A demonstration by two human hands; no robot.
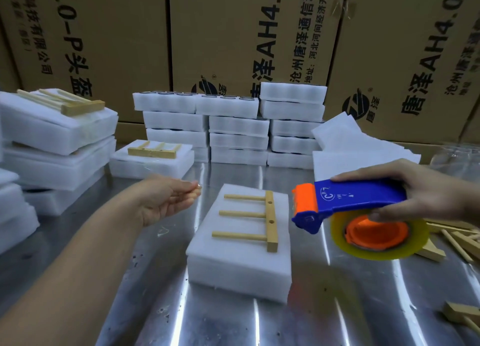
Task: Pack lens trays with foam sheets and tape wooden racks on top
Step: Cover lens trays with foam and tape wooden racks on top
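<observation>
Left forearm reaches in nearest, its hand (166, 200) hovering above the worktop (181, 306) with fingertips drawn together as if pinching; whether they hold clear tape cannot be told. To the right, the right hand (415, 192) grips a blue plastic tape dispenser (358, 200) with an orange roller and a glossy yellowish tape roll. Between them sits a white foam-wrapped tray (239, 262), a soft rectangular block, with a wooden rack (259, 215) of three round dowels in a squared bar lying on top. The worktop is streaky polished metal. Loose racks (454, 239) lie at the right, stacked foam trays (233, 127) stand farther off, and printed cardboard boxes (117, 33) behind.
</observation>
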